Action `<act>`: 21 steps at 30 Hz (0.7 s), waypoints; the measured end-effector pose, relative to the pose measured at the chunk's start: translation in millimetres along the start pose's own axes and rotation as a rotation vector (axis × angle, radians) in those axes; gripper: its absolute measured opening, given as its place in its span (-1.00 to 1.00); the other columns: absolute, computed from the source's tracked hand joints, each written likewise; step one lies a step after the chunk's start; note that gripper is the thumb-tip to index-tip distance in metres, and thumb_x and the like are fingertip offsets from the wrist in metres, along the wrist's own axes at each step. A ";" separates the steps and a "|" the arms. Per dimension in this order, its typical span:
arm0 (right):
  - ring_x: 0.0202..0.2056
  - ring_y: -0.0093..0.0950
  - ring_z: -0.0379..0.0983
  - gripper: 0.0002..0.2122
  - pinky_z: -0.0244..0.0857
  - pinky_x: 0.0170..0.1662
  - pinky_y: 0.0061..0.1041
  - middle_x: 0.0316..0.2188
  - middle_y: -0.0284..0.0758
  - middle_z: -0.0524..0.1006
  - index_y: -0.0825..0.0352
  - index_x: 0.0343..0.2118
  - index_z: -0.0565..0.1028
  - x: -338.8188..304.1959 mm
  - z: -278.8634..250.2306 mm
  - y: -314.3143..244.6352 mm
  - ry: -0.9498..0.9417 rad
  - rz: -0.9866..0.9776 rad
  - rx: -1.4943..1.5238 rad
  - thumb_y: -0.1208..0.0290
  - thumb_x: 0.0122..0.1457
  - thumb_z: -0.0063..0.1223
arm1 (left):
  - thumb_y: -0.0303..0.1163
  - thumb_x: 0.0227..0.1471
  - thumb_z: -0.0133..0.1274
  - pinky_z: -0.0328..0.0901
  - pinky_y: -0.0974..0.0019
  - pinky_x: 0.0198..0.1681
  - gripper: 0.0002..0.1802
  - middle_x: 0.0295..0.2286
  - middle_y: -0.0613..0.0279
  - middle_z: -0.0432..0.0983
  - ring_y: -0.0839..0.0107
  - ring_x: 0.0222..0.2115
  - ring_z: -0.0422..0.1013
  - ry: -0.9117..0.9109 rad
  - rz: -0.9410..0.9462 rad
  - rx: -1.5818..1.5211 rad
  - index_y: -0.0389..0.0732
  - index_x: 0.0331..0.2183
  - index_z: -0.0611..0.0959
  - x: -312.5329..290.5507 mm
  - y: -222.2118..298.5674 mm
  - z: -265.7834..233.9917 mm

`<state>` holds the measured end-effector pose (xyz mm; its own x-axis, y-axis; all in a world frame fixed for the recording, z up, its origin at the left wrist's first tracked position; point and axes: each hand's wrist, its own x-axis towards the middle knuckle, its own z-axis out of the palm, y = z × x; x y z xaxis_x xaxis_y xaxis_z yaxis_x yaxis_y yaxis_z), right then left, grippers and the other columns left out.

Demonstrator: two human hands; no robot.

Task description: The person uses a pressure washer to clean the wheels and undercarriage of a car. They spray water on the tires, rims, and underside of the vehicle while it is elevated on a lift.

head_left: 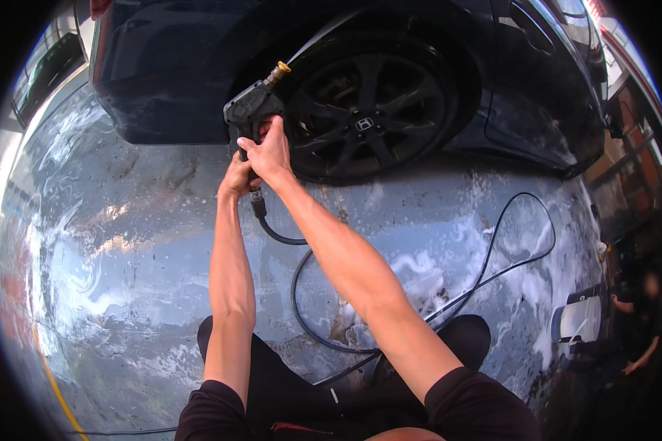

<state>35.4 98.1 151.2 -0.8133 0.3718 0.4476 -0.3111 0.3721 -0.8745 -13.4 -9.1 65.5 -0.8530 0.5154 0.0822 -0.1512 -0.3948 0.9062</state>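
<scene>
Both my arms reach forward to a black pressure washer gun (246,106) with a brass and yellow nozzle at its tip. My left hand (235,176) is wrapped round the lower grip, close to the hose fitting. Above it, my right hand (271,153) closes on the grip near the red trigger. A thin white jet of water (320,35) shoots from the nozzle up and right, into the dark wheel arch. Just right of the gun is a black multi-spoke wheel (368,110) on a dark car (169,73).
A black hose (298,290) runs from the gun and loops over the wet, foamy grey floor (140,272), passing by my legs. At the right stands a white bucket (577,321), with another person's arm (643,356) beside it. Another car (51,70) shows at the far left.
</scene>
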 end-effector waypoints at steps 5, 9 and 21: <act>0.00 -0.05 0.50 -0.41 0.34 0.07 -0.20 -0.08 0.01 0.54 0.45 0.01 0.30 -0.6 -3.4 -10.7 -0.075 0.109 0.104 0.47 -0.03 0.43 | -0.35 0.14 0.21 0.06 0.50 -0.73 -0.85 -0.54 0.40 0.47 0.58 -0.64 0.33 0.038 -0.001 0.081 -0.12 -0.27 0.56 -4.2 10.3 -0.3; -0.05 -0.12 0.53 -0.43 0.36 0.04 -0.24 -0.11 -0.04 0.56 0.45 -0.02 0.31 7.0 -11.0 -8.9 -0.075 0.089 0.143 0.46 -0.03 0.44 | -0.35 0.13 0.21 0.06 0.51 -0.73 -0.85 -0.54 0.41 0.47 0.59 -0.63 0.34 0.026 0.017 0.082 -0.12 -0.27 0.58 2.0 14.3 8.2; -0.18 -0.38 0.56 -0.44 0.48 -0.11 -0.42 -0.17 -0.15 0.52 0.47 -0.02 0.30 19.1 -23.4 -5.1 -0.081 0.064 0.204 0.51 -0.01 0.45 | -0.36 0.10 0.21 0.10 0.53 -0.73 -0.87 -0.57 0.36 0.51 0.56 -0.62 0.43 0.084 0.065 0.242 -0.17 -0.32 0.61 0.1 38.6 38.8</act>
<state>33.0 123.2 168.5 -0.8688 0.3166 0.3808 -0.3439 0.1674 -0.9240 0.1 5.2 116.6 -0.8970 0.4262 0.1175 0.0201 -0.2262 0.9739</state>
